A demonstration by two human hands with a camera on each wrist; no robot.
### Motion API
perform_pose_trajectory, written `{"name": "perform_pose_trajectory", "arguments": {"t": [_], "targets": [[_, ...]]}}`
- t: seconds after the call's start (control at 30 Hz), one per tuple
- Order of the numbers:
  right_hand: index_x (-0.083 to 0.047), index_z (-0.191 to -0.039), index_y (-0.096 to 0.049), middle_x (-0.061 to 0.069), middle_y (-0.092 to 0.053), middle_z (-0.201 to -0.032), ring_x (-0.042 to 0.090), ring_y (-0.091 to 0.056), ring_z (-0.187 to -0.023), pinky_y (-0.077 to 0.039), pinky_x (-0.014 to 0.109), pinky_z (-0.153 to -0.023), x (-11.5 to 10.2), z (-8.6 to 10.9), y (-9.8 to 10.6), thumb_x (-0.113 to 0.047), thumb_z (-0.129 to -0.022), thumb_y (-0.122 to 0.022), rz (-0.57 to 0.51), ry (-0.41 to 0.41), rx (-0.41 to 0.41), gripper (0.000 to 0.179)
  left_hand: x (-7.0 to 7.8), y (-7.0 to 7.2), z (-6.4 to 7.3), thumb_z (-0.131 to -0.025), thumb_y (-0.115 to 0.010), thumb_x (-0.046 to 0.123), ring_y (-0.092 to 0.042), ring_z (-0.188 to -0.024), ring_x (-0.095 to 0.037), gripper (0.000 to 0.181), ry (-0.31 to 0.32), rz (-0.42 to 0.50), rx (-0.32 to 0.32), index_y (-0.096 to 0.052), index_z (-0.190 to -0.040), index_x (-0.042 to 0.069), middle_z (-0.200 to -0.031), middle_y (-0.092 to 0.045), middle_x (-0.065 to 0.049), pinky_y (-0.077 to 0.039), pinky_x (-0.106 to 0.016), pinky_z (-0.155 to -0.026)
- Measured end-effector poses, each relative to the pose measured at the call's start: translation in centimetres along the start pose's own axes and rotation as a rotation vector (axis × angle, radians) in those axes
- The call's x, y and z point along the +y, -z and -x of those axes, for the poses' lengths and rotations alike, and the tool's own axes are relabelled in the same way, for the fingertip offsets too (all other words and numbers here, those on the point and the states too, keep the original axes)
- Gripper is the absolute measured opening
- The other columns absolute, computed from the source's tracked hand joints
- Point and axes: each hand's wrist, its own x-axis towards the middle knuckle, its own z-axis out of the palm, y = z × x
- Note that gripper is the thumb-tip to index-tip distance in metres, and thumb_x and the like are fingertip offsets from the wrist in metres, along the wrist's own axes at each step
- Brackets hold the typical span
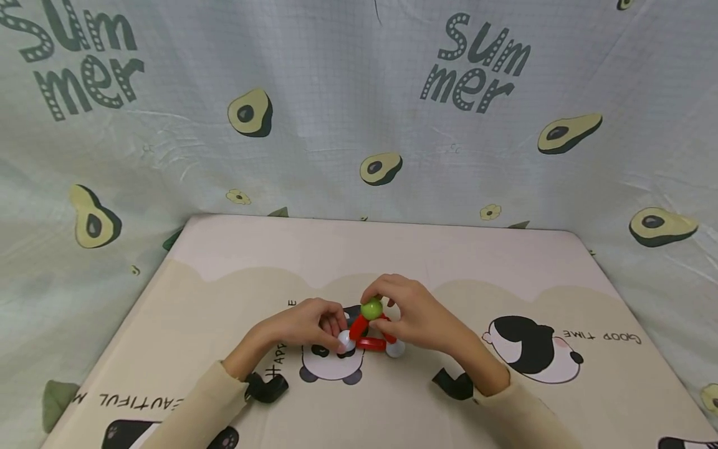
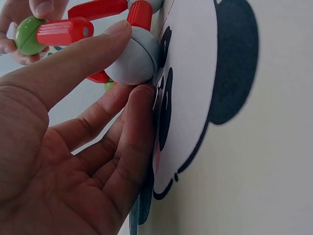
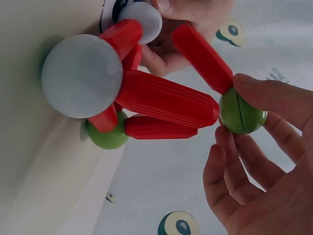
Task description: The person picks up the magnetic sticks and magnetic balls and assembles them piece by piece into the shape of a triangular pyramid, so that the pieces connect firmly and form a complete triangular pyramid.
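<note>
My left hand (image 1: 315, 321) pinches a white ball (image 2: 134, 58) between thumb and fingers, low against the tabletop. My right hand (image 1: 415, 312) holds a green ball (image 3: 240, 111) by its sides, above a small frame of red rods and balls. From this green ball a red rod (image 3: 204, 58) sticks out, its other end apart from the white ball. Another red rod (image 3: 168, 99) rises from a second white ball (image 3: 82, 76) and reaches the held green ball. A second green ball (image 3: 107, 131) sits low at the back, with a red rod (image 3: 161, 127) pointing upward from it.
The frame stands on a table (image 1: 392, 249) with a printed cover showing a panda (image 1: 333, 365) and a dog (image 1: 533, 349). Behind hangs a curtain (image 1: 314, 75) printed with avocados. Black curved pieces (image 1: 268, 388) sit at both wrists.
</note>
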Motion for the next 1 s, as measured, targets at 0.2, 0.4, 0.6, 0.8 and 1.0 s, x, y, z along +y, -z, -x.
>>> {"name": "perform_pose_trajectory", "arguments": {"t": [0.2, 0.4, 0.6, 0.8, 1.0], "targets": [[-0.019, -0.111, -0.067, -0.005, -0.068, -0.111, 0.01, -0.061, -0.099, -0.061, 0.036, -0.085, -0.17, -0.03, -0.3, -0.01, -0.085, -0.083, 0.073, -0.038, 0.004, 0.032, 0.01, 0.06, 0.0, -0.083, -0.086, 0.021, -0.064, -0.08, -0.016, 0.028, 0.003, -0.006, 0.003, -0.068, -0.101, 0.009, -0.084, -0.067, 0.001, -0.054, -0.025, -0.073], [-0.019, -0.111, -0.067, -0.005, -0.068, -0.111, 0.01, -0.06, -0.099, -0.06, 0.033, -0.086, -0.31, -0.07, -0.54, -0.013, -0.085, -0.083, 0.103, -0.051, -0.004, 0.031, 0.06, 0.14, 0.04, -0.083, -0.086, 0.021, -0.063, -0.079, -0.015, 0.029, 0.004, -0.006, 0.002, -0.068, -0.101, 0.009, -0.084, -0.067, 0.001, -0.053, -0.024, -0.072], [-0.019, -0.11, -0.067, -0.004, -0.067, -0.112, 0.011, -0.061, -0.101, -0.06, 0.032, -0.089, -0.32, -0.06, -0.72, -0.012, -0.085, -0.084, 0.129, -0.059, -0.009, 0.031, 0.0, 0.2, -0.02, -0.082, -0.086, 0.022, -0.063, -0.08, -0.016, 0.029, -0.002, -0.009, 0.0, -0.068, -0.101, 0.009, -0.084, -0.067, 0.0, -0.053, -0.024, -0.072], [-0.019, -0.111, -0.067, -0.005, -0.067, -0.113, 0.011, -0.061, -0.1, -0.06, 0.033, -0.089, -0.35, -0.08, -0.51, -0.013, -0.084, -0.084, 0.121, -0.064, -0.023, 0.033, -0.1, 0.25, -0.05, -0.082, -0.086, 0.022, -0.063, -0.079, -0.016, 0.029, -0.004, -0.007, -0.002, -0.068, -0.102, 0.009, -0.084, -0.067, 0.0, -0.053, -0.024, -0.072], [-0.019, -0.111, -0.068, -0.004, -0.067, -0.115, 0.012, -0.062, -0.103, -0.061, 0.039, -0.09, -0.19, 0.03, 0.0, -0.01, -0.085, -0.083, 0.087, -0.053, -0.04, 0.032, -0.05, 0.25, -0.03, -0.082, -0.086, 0.022, -0.063, -0.079, -0.015, 0.029, -0.003, -0.008, -0.001, -0.068, -0.102, 0.009, -0.084, -0.067, 0.001, -0.053, -0.024, -0.072]]}}
